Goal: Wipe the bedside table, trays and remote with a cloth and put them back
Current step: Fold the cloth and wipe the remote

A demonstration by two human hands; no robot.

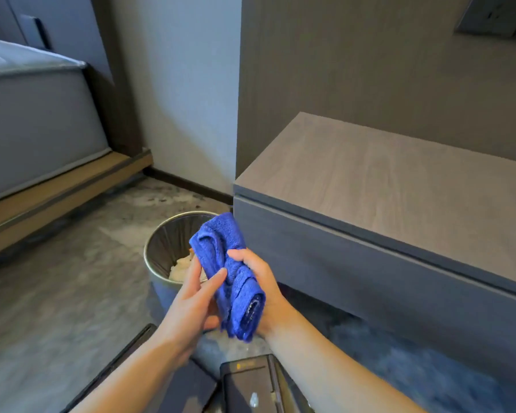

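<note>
A folded blue cloth [231, 278] is held in front of me between both hands. My right hand [261, 281] grips it from the right side, thumb on top. My left hand [195, 296] presses its fingers against the cloth's left side. The bedside table [379, 186], grey wood grain with a drawer front, stands to the right with a bare top. On the floor at the bottom edge lie two dark trays: one [251, 386] under my right forearm, the other [137, 353] under my left. No remote can be made out.
A round metal waste bin [161, 248] with pale paper inside stands on the carpet just behind my hands, left of the table. A bed [33, 114] on a wooden base fills the left side. A wall panel [495, 19] sits at the top right.
</note>
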